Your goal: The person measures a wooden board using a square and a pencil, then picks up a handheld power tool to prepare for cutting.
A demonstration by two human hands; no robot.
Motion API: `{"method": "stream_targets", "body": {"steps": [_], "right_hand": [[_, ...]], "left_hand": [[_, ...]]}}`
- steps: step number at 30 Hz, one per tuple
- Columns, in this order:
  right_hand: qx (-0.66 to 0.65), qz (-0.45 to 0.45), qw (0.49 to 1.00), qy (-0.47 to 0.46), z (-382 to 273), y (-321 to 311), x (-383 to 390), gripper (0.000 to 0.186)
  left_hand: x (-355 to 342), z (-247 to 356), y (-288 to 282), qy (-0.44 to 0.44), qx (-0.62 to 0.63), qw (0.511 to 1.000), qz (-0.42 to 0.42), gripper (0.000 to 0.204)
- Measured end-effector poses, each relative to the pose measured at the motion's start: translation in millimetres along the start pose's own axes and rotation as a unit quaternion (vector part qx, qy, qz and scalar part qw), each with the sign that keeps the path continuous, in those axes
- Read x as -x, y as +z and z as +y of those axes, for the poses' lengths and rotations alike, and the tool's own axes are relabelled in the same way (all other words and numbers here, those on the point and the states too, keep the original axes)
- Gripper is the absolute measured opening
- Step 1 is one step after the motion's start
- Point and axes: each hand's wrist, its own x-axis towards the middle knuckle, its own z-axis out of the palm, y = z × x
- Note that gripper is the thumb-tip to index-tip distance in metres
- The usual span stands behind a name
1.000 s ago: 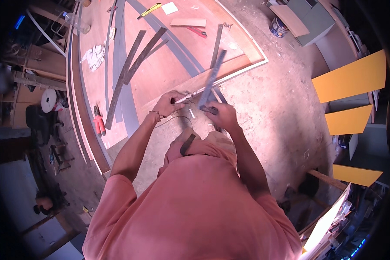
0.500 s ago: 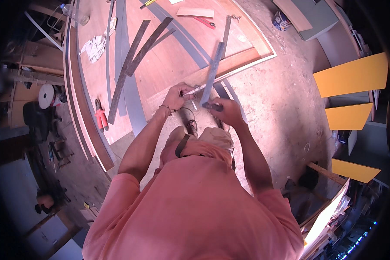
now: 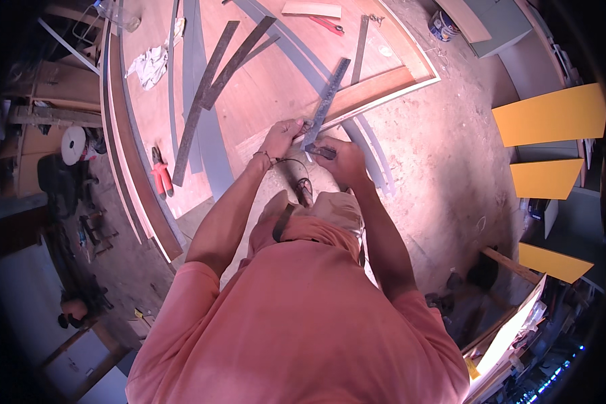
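My right hand (image 3: 347, 163) is closed around the dark handle of a try square (image 3: 327, 101). Its long grey blade slants up and away, over the near edge of a wooden panel (image 3: 249, 121). My left hand (image 3: 281, 139) is beside it at the panel's near edge, thumb and fingers pinched together. Whatever small thing lies in that pinch is hard to make out. A thin dark loop (image 3: 296, 160) hangs just below the two hands, above my feet.
On the panel lie dark strips (image 3: 209, 94), red-handled pliers (image 3: 161, 174), a crumpled white cloth (image 3: 148, 67) and a red tool (image 3: 328, 25). Grey strips (image 3: 370, 151) lie right of my hands. Yellow boards (image 3: 549, 116) and a paint tin (image 3: 443, 27) stand at right.
Both hands have moved slightly away from my body. The try square has shifted with my right hand toward the left hand, its blade tilting more to the right.
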Motion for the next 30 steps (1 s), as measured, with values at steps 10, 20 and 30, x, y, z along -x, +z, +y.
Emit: {"method": "stream_targets", "body": {"steps": [10, 20, 30], "right_hand": [[0.002, 0.005, 1.000, -0.024, 8.3, 25.8, 4.8, 0.034], [-0.002, -0.005, 1.000, -0.009, -5.7, 37.0, 7.3, 0.029], [-0.026, -0.031, 0.999, 0.015, -8.4, 40.3, 31.9, 0.035]], "left_hand": [[-6.7, -11.9, -12.9, 0.007, 0.023, 1.000, -0.020, 0.055], [2.8, 5.6, -15.1, -0.015, 0.076, 0.997, -0.022, 0.048], [51.9, -7.8, -103.9, -0.018, -0.110, 0.990, -0.085, 0.022]]}}
